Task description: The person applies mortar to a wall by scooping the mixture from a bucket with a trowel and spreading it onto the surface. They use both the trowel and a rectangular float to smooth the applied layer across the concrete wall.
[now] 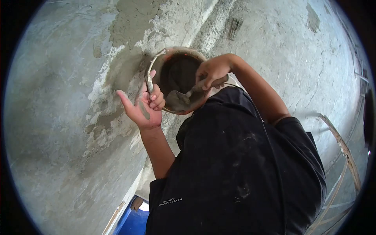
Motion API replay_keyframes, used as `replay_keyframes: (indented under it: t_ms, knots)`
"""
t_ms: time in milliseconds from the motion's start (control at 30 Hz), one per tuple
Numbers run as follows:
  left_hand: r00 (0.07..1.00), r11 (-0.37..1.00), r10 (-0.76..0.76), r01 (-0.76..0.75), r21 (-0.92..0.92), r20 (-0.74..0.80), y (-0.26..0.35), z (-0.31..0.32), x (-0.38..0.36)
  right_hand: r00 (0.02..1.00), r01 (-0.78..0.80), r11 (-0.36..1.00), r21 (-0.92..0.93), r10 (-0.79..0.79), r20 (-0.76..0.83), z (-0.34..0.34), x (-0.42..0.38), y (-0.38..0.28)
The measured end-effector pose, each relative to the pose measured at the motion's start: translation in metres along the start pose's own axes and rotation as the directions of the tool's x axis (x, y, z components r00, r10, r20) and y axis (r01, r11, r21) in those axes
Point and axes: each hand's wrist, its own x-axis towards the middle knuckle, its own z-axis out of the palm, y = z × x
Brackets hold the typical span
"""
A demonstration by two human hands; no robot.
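A round bucket (202, 57) with grey mortar (181, 73) inside hangs in front of my body. Its rope-like handle (150, 74), caked with mortar, rises on the left side. My left hand (145, 105) has its fingers curled around that handle, the thumb stretched out to the side and a smear of mortar across the palm. Over the bucket's opening, my right hand (213, 72) grips the handle of a trowel (179, 101). The trowel's mortar-coated blade points left and lies over the near inside of the bucket.
To the left is a wall (51, 94) with patches of wet and dry plaster. A small dark piece (234, 29) lies on the grey floor (270, 35). Wooden poles (341, 145) stand at the right edge, and a blue surface (133, 222) shows at the bottom.
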Motion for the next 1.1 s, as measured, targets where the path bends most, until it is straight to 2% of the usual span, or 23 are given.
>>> replay_keyframes:
  t_ms: [33, 67, 100, 167, 300, 400, 433, 500, 533, 567, 633, 700, 767, 833, 900, 1033, 1100]
  knots:
    - [0.999, 1.000, -0.013, 0.013, 0.001, -0.046, 0.000, 0.000, 0.002, 0.996, 0.062, 0.981, 0.183, -0.072, 0.050, -0.003, -0.004, 0.012]
    - [0.999, 1.000, -0.013, 0.012, -0.028, -0.046, -0.001, -0.008, 0.004, 0.992, 0.117, 0.956, 0.268, -0.127, 0.020, 0.000, -0.010, 0.022]
    - [0.999, 1.000, -0.001, 0.000, -0.028, -0.048, -0.001, -0.012, 0.003, 0.991, 0.119, 0.959, 0.258, -0.130, 0.025, 0.003, -0.019, 0.026]
    - [0.993, 0.999, 0.018, -0.023, -0.038, -0.117, 0.001, -0.022, -0.003, 0.990, 0.124, 0.949, 0.289, -0.099, -0.101, 0.007, -0.035, 0.030]
    - [0.975, 0.994, 0.058, -0.076, -0.074, -0.213, 0.009, -0.048, -0.021, 0.966, 0.242, 0.823, 0.514, -0.153, -0.210, 0.012, -0.059, 0.060]
    - [0.959, 0.988, 0.082, -0.114, -0.101, -0.273, 0.012, -0.059, -0.028, 0.896, 0.421, 0.729, 0.540, -0.245, -0.369, 0.016, -0.077, 0.067]
    - [0.958, 0.988, 0.091, -0.122, -0.099, -0.271, 0.013, -0.063, -0.025, 0.895, 0.425, 0.732, 0.533, -0.251, -0.369, 0.013, -0.079, 0.068]
    - [0.972, 0.987, 0.042, -0.076, -0.140, -0.230, 0.013, -0.069, -0.027, 0.820, 0.523, 0.679, 0.516, -0.236, -0.521, 0.017, -0.084, 0.056]
    - [0.969, 0.989, 0.030, -0.065, -0.134, -0.246, 0.013, -0.071, -0.028, 0.830, 0.489, 0.710, 0.507, -0.199, -0.522, 0.015, -0.082, 0.055]
    - [0.972, 0.994, 0.011, -0.036, -0.102, -0.235, 0.014, -0.067, -0.026, 0.832, 0.443, 0.782, 0.438, -0.176, -0.527, 0.015, -0.081, 0.044]
    - [0.971, 0.997, -0.041, 0.025, -0.070, -0.236, 0.016, -0.066, -0.027, 0.885, 0.243, 0.935, 0.258, -0.105, -0.454, 0.016, -0.079, 0.004]
    - [0.982, 0.996, -0.080, 0.070, -0.062, -0.169, 0.021, -0.068, -0.031, 0.941, 0.049, 0.996, -0.073, -0.070, -0.332, 0.015, -0.057, -0.027]
    - [0.975, 0.993, -0.111, 0.103, -0.050, -0.192, 0.022, -0.063, -0.034, 0.839, 0.167, 0.895, -0.415, -0.350, -0.417, 0.030, -0.001, -0.005]
    - [0.984, 0.991, -0.126, 0.118, -0.068, -0.130, 0.021, -0.059, -0.038, 0.940, -0.119, 0.916, -0.383, -0.020, -0.339, 0.039, 0.041, -0.024]
    - [0.986, 0.991, -0.119, 0.111, -0.075, -0.120, 0.021, -0.061, -0.041, 0.946, -0.261, 0.894, -0.365, 0.162, -0.281, 0.043, 0.078, -0.033]
    - [0.992, 0.995, -0.077, 0.069, -0.074, -0.105, 0.023, -0.066, -0.042, 0.961, -0.220, 0.893, -0.393, 0.129, -0.245, 0.042, 0.097, -0.054]
    - [0.991, 0.997, -0.066, 0.060, -0.053, -0.120, 0.021, -0.066, -0.043, 0.957, -0.159, 0.865, -0.476, 0.017, -0.289, 0.043, 0.109, -0.048]
